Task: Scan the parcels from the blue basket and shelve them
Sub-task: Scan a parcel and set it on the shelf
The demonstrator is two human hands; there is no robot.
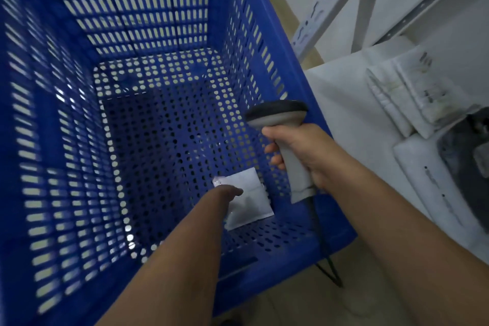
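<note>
A deep blue perforated basket (296,66) fills most of the view. On its floor near the front right corner lies one small white parcel (254,193). My left hand (229,192) reaches down into the basket and lies over the parcel's left part; its fingers are mostly hidden behind the wrist, so the grip is unclear. My right hand (304,151) grips the handle of a grey barcode scanner (280,119) above the basket's right rim, head pointing away from me. The scanner's cable (326,264) hangs down outside the basket.
To the right stands a white metal shelf frame (330,2) with white parcels (402,92) lying on its lower board and a dark object (465,156) at the far right. Pale floor shows below the basket's front corner.
</note>
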